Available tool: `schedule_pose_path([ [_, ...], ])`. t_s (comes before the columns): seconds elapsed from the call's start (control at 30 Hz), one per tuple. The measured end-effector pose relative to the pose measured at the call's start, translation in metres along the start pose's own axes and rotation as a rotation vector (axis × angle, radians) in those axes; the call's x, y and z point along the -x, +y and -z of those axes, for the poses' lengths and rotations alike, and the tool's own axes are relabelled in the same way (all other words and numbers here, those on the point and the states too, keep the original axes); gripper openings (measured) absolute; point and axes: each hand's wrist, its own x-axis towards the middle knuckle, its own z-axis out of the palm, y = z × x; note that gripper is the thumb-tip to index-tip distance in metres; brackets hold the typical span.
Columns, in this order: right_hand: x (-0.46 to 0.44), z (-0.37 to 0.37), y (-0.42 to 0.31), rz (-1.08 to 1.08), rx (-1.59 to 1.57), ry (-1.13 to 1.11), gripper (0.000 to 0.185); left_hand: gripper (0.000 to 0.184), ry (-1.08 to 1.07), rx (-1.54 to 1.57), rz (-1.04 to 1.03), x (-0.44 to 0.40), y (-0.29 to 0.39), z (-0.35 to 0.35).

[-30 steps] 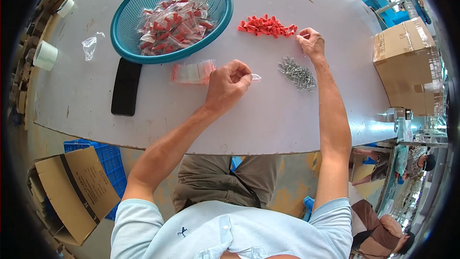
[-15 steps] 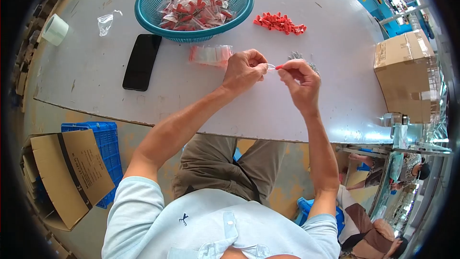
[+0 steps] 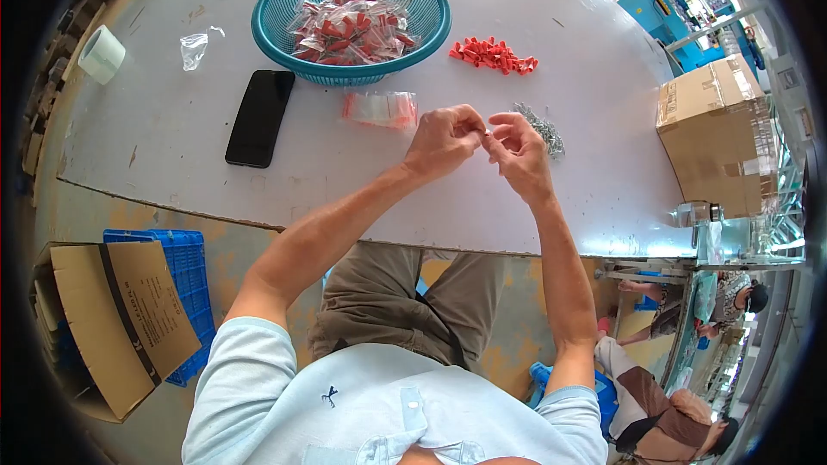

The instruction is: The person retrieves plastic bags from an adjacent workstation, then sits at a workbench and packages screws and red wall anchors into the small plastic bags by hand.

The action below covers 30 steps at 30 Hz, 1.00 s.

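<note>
My left hand [image 3: 445, 139] and my right hand [image 3: 519, 153] meet fingertip to fingertip over the table. Both are pinched, and only a tiny whitish bit shows between them; the fingers hide the rest. Left of my left hand lies a stack of small clear bags with red edges [image 3: 380, 109]. Beyond the hands is a pile of red caps [image 3: 493, 56]. Grey screws [image 3: 540, 129] form a heap just behind my right hand. A teal basket [image 3: 351, 71] at the back holds many clear bags with red pieces inside.
A black phone [image 3: 259, 119], a crumpled plastic bag [image 3: 194, 51] and a tape roll [image 3: 102, 55] lie on the left of the table [image 3: 345, 198]. A cardboard box [image 3: 719, 138] stands at right. Two people are at lower right. Another carton [image 3: 146, 319] and a blue crate [image 3: 191, 284] are lower left.
My right hand went from the red caps to my left hand, carrying a red piece. The white loop and red piece seen between the fingers earlier are now mostly hidden. The view has shifted.
</note>
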Motion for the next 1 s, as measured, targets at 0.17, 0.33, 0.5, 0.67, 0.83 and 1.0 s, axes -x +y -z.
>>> schedule_pose_path([
  [0.17,0.0,-0.004,0.003,0.118,0.263,0.062,0.013,0.01,0.079,-0.371,-0.531,0.008,0.005,-0.005],
  [0.33,-0.014,-0.006,-0.004,0.231,0.269,0.11,0.01,0.007,0.194,-0.263,-0.093,-0.001,0.009,0.004],
  [0.5,-0.081,-0.005,-0.009,0.194,0.326,0.132,0.018,0.006,0.214,-0.261,-0.041,-0.003,-0.001,0.001],
  [0.67,-0.143,-0.035,0.003,0.283,0.578,0.05,0.032,0.009,0.178,-0.293,-0.096,-0.003,0.0,0.004],
  [0.83,-0.172,-0.052,0.008,0.268,0.705,0.017,0.03,0.009,0.183,-0.236,-0.099,-0.005,-0.001,0.005],
  [1.0,-0.177,-0.056,0.015,0.197,0.737,-0.042,0.023,0.009,0.164,-0.198,-0.067,-0.005,0.001,0.007],
])
